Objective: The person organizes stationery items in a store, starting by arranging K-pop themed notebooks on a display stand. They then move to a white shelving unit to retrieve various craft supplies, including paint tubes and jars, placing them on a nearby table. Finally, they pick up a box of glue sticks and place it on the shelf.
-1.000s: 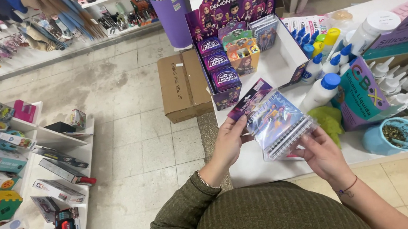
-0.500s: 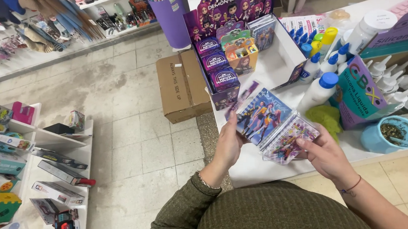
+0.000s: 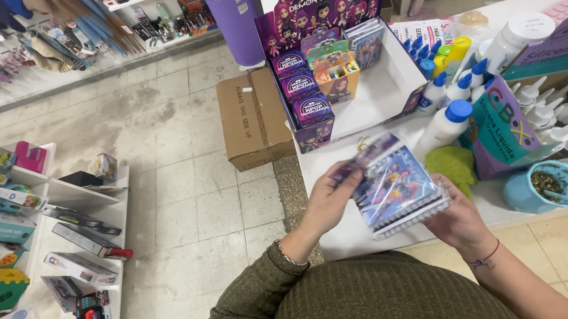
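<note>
Fingers of left hand [image 3: 331,199] and right hand [image 3: 461,223] closed on spiral notebook stack [image 3: 398,187], held above counter edge [image 3: 344,239]. Display box [image 3: 387,90] at 12 o'clock part-filled. Stack not yet placed.

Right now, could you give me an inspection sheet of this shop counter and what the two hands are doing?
Surface: white counter, crowded along the back.
Job's things: stack of small spiral-bound notebooks with purple cartoon covers, wire binding toward the person.
Clutter: purple cardboard display tray with small boxes; white glue bottles with blue caps; blue bowl with a spoon; green cloth.
Grippers: left hand grips the stack's left edge; right hand supports it from below right.
Cables: nothing seen.
Surroundings: brown cardboard box on the tiled floor; white shelves of boxed toys on the left.
</note>
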